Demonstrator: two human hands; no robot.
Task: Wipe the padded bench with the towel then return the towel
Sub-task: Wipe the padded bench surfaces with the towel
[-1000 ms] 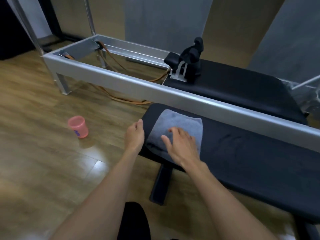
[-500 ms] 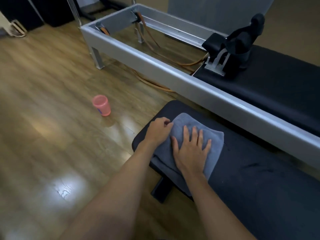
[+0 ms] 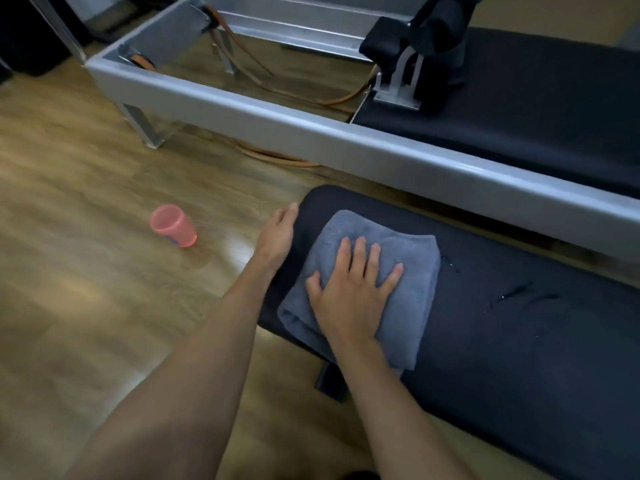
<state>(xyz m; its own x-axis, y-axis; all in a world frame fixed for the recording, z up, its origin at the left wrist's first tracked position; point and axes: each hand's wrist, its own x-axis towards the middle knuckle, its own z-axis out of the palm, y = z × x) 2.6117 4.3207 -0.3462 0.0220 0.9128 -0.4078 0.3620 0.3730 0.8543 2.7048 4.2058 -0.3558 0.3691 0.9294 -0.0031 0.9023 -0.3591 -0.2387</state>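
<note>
A folded grey-blue towel (image 3: 412, 268) lies on the left end of the black padded bench (image 3: 519, 341). My right hand (image 3: 353, 292) presses flat on the towel, fingers spread, palm down. My left hand (image 3: 277, 237) rests at the bench's left edge, just left of the towel, holding nothing. A few small wet marks (image 3: 512, 292) show on the pad to the right of the towel.
A pink plastic cup (image 3: 173, 225) stands on the wooden floor left of the bench. Behind the bench runs a silver reformer frame (image 3: 311, 129) with orange cords (image 3: 277, 155), a black carriage (image 3: 519, 109) and black shoulder pads (image 3: 436, 36).
My left hand has let go of the towel's corner and moved left to the bench edge. My right hand stays flat on the towel. The view has shifted closer.
</note>
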